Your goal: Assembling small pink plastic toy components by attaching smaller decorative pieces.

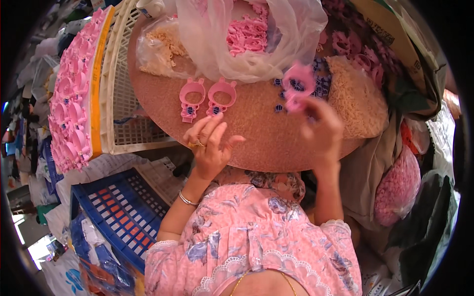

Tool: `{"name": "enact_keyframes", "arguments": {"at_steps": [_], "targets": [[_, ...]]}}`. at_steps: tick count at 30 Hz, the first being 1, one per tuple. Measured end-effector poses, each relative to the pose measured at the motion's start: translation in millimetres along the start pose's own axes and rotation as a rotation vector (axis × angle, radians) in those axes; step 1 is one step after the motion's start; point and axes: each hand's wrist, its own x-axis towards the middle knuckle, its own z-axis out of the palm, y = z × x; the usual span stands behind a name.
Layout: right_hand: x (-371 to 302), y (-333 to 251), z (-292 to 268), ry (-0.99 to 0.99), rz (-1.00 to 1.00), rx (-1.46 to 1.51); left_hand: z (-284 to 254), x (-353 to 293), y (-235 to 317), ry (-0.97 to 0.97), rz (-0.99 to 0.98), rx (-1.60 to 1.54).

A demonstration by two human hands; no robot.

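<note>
Two pink plastic ring-shaped parts with small ears lie side by side on the round table (256, 143): a left part (192, 94) and a right part (222, 96). Each has a small dark blue piece in its lower section. My left hand (210, 145) rests at the lower end of the right one, fingers stretched and thumb apart, a fingertip by its blue piece. Blurred by motion, my right hand (323, 126) grips another pink ring-shaped part (299, 81) by its lower end. Behind that part lie several loose dark blue pieces (322, 79), partly covered.
A clear plastic bag (210, 54) with pink parts stands at the table's far side. Bags of beige small pieces lie left (165, 49) and right (358, 101). A cream crate (126, 98) and a tray of pink parts (74, 98) flank the left; a blue basket (118, 207) sits below.
</note>
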Motion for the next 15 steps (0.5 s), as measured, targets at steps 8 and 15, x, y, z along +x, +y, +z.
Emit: {"name": "enact_keyframes", "arguments": {"at_steps": [8,15], "targets": [[-52.5,-17.3,34.7,-0.209,0.126,0.054,4.2,6.2,9.0,-0.158,0.101,-0.093],[-11.0,15.3,14.7,-0.022,-0.06,-0.312,-5.1,15.3,31.4,-0.334,0.081,-0.208]]}}
